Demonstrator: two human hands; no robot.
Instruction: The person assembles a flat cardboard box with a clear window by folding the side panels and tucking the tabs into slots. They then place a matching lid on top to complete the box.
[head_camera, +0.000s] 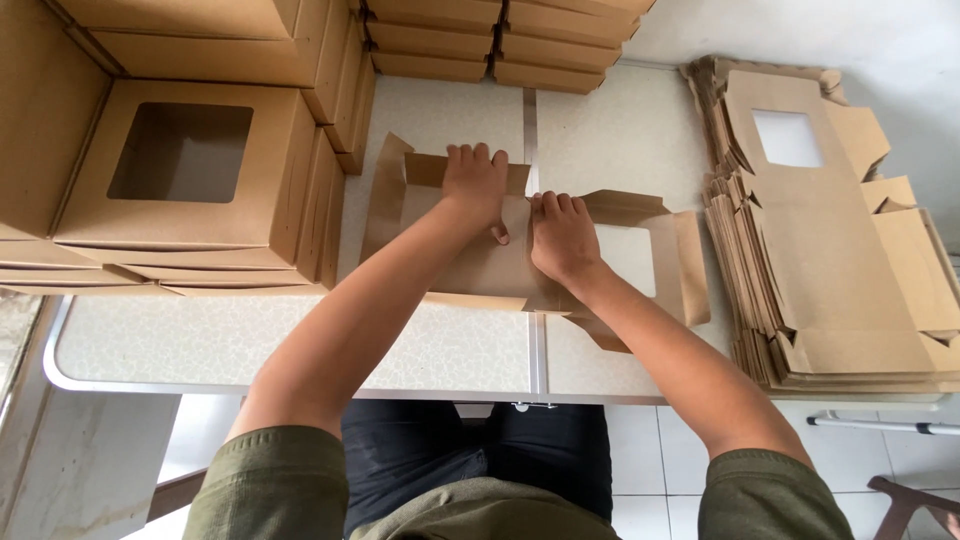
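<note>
Both hands press flat on a kraft cardboard box blank (480, 270) lying in the middle of the speckled tabletop (250, 340). The left hand (474, 185) lies with fingers spread and palm down on the blank's far panel, gripping nothing, while the right hand (562, 238) rests just beside it, fingers extended along what looks like a crease — also pressing rather than grasping. The blank is only partly shaped: a side flap (385, 195) at its left end stands up, the panel with the square window (628, 258) lies to the right of the hands, and the remaining flaps are not yet tucked.

Judging by the surroundings, the work is well under way. Finished window boxes (190, 170) are stacked at the left of the tabletop, and more folded boxes (500, 40) are piled along the far edge. To the right sits a thick stack of flat, unfolded blanks (830, 260) — a good many are left to fold.
</note>
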